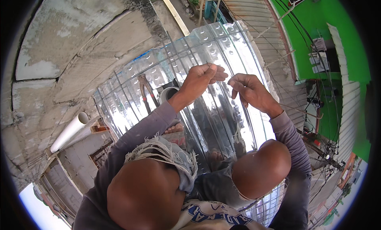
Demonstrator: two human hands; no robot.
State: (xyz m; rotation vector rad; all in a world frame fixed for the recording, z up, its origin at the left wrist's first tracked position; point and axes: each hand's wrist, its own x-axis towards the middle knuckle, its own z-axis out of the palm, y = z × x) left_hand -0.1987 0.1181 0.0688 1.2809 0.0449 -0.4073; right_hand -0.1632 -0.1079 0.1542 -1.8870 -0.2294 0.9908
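My left hand (pixel 202 79) is raised over a shiny dimpled metal deck (pixel 238 47) crossed by thin steel bars, thumb pressed to its fingers; whatever it holds is too small to make out. Just right of it, my right hand (pixel 251 93) has bent fingers pinched near their tips, their contents unclear. Pincers (pixel 143 87) with red-marked dark handles lie on the deck to the left, beside an upright white pipe end (pixel 168 94) partly behind my left wrist. My bent knees, in torn jeans, fill the lower middle, and toes show below the pipe.
A cracked concrete wall (pixel 59 39) fills the upper left, with a long white pipe (pixel 69 133) below it. Corrugated roofing (pixel 274 35), tangled cables (pixel 325 150) and a green wall (pixel 341 39) are on the right, past the deck's edge. A pale timber strip (pixel 174 14) is at the top.
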